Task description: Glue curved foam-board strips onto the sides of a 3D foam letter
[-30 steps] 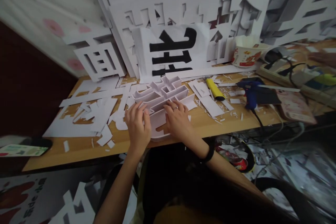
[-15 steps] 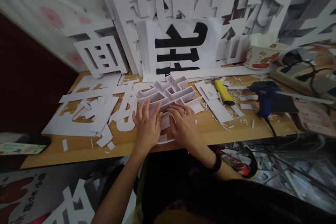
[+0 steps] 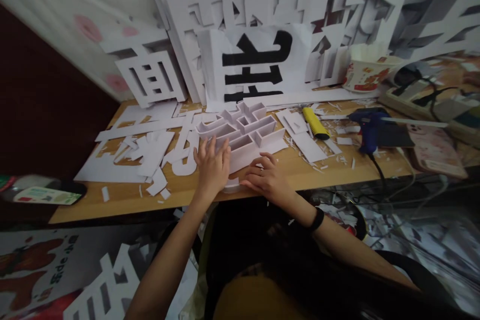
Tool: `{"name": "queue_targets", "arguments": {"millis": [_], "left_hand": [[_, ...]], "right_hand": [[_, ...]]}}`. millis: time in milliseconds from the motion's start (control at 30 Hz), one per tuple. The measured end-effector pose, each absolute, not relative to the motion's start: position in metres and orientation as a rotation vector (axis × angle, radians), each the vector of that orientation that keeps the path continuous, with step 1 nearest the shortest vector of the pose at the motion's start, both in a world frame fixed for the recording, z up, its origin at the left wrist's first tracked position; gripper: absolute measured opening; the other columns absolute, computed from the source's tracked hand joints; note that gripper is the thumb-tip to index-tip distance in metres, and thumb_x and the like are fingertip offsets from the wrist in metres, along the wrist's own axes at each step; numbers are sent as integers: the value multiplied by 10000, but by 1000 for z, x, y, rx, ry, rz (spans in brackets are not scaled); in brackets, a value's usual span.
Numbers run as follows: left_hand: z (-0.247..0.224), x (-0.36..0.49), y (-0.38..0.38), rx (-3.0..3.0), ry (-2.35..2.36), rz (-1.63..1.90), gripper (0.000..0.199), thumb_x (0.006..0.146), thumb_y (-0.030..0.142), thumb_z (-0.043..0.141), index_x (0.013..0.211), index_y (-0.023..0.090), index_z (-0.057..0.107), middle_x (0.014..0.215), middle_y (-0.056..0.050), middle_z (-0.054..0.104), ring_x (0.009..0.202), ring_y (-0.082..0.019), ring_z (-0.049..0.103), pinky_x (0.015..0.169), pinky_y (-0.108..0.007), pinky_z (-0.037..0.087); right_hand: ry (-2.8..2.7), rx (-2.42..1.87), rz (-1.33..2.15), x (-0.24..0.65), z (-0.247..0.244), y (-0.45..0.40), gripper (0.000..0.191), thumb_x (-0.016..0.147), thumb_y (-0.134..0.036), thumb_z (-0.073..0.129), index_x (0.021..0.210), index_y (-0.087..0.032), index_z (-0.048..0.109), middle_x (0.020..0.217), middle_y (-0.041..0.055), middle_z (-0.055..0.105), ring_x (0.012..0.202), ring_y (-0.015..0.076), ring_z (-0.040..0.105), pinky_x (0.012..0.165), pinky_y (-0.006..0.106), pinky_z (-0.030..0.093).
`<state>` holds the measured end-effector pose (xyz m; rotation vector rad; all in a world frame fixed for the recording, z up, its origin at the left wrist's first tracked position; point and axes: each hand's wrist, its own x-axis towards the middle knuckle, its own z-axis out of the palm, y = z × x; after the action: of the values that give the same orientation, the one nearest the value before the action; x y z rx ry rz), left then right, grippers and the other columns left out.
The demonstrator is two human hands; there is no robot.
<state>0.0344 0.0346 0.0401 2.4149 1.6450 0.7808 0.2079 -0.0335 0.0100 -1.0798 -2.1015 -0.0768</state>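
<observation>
My left hand [image 3: 213,167] rests with fingers stretched against the near wall of a white hollow raised letter [image 3: 243,132], built of thin upright strips on a flat base. Its fingertips lie at the letter's left near edge. Lower and to the right, my right hand [image 3: 267,176] is just in front of the letter, fingers loosely bent and apart, with a ring on one finger. Its leftmost fingertips come close to a curved white strip [image 3: 232,186] at the table's front edge; whether they touch it I cannot tell.
White offcuts [image 3: 150,152] cover the table's left side. On the right are a yellow-handled tool [image 3: 315,123], a blue glue gun [image 3: 369,127] with its cord, a phone [image 3: 431,150] and a paper tub [image 3: 369,72]. Behind stands a sheet with a black printed character [image 3: 258,65].
My right hand has drawn back from the letter's near wall toward the table's front edge. My left hand stays at the letter. The view has shifted slightly.
</observation>
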Motion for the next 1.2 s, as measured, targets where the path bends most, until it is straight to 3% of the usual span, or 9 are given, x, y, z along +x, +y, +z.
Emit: {"name": "queue_targets", "arguments": {"millis": [133,233,367,467,633,700,833,1067,1200], "left_hand": [[31,15,29,2168,1358,1249,395,1022,384,335,1222,203,623,1290,-119,637,1271,-242,526,1127,-468,365],[23,-13,9,2129,1313,1346,375,1000,385,407,1302,198,528,1288,-135,605,1225,-240,558,1046,-436,455],[11,-46,-19,2559,1178,1079,764,785,445,742,1429,222,398,1425,-176,486,1331,-341,455,1099,-543,374],[-1,-49,-28,2827,1130,905,1005,681,513,825,1482,209,298,1503,-234,398,1381,-395,394,1116,-603,302],[-16,-33,-23,3030,1174,1060,728,816,465,729,1414,206,405,1398,-204,551,1330,-346,477,1162,-587,171],[-16,-29,-21,3037,1143,1119,728,804,527,723,1382,184,442,1326,-192,612,1295,-341,507,1169,-580,143],[-7,-26,-20,3008,1083,1241,778,767,596,728,1361,168,467,1243,-180,655,1221,-333,562,1157,-558,181],[36,-16,-7,2968,926,1522,491,858,309,672,1316,216,521,1131,-99,707,1134,-273,615,1129,-490,223],[75,-11,1,2943,811,1623,480,891,382,612,1320,205,492,1042,-86,711,993,-259,662,1115,-509,275]], "right_hand": [[-2146,-1057,-172,210,6,-30,208,956,-401,604,888,-244,724,766,0,728,902,201,547,1052,434,314],[-2211,-1039,-219,215,6,-32,249,949,-429,598,877,-215,703,792,26,717,907,220,546,1020,440,346],[-2197,-1103,-143,222,10,-41,238,945,-407,607,889,-191,688,909,63,719,951,242,546,975,455,389],[-2109,-1148,-30,223,10,-48,225,925,-390,637,862,-177,678,952,85,706,940,249,552,879,432,449],[-2015,-1129,76,223,15,-50,170,933,-325,633,849,-184,674,1005,98,679,940,238,571,844,423,485],[-2018,-1111,75,225,21,-50,168,932,-324,633,844,-187,676,1004,96,671,939,238,574,854,429,487],[-2005,-1071,155,230,36,-50,208,950,-352,602,845,-185,671,1003,95,652,942,229,590,848,410,500],[-2020,-1003,235,230,80,-43,249,963,-374,582,827,-184,670,1027,88,612,914,187,610,803,328,510],[-1938,-942,264,226,115,-33,249,962,-348,591,777,-195,656,927,47,607,855,164,605,773,303,501]]}}
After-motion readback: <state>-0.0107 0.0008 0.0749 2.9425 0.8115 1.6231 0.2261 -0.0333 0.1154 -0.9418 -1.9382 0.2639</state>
